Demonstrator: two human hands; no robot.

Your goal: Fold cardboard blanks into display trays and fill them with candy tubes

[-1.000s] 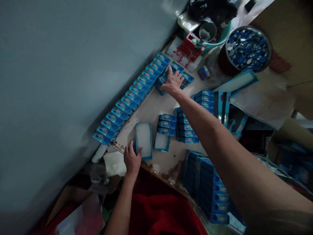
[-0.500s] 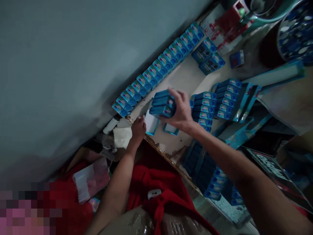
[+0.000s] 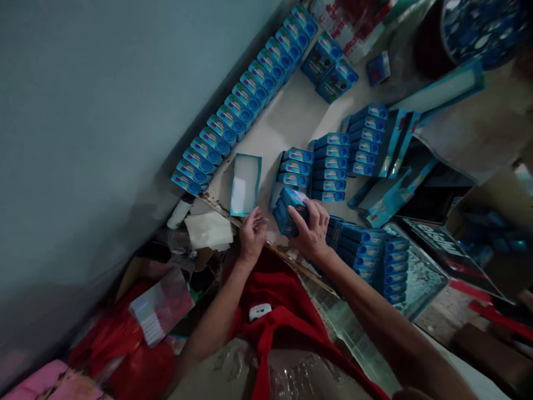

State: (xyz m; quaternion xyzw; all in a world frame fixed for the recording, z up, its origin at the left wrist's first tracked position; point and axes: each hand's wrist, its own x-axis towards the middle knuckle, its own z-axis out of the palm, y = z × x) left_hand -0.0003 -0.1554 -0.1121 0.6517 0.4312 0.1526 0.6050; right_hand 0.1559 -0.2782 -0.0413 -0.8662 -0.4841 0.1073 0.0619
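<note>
Several small blue boxes are gripped in my right hand, at the near end of a blue tray that holds a short stack of like boxes. My left hand is near the table's front edge with its fingers curled; whether they hold anything is too dark to tell. Just beyond it lies a blue-edged tray with a white inside and nothing in it. Filled stacks of blue boxes stand to the right of my right hand.
A long row of blue boxes lines the wall side. Two larger blue boxes stand at the back. At the right are a round tub, an open carton and a black printed box.
My right hand has brought its blue boxes down to the tray with the short stack. My left hand no longer touches the white-bottomed tray. The whole view has shifted.
</note>
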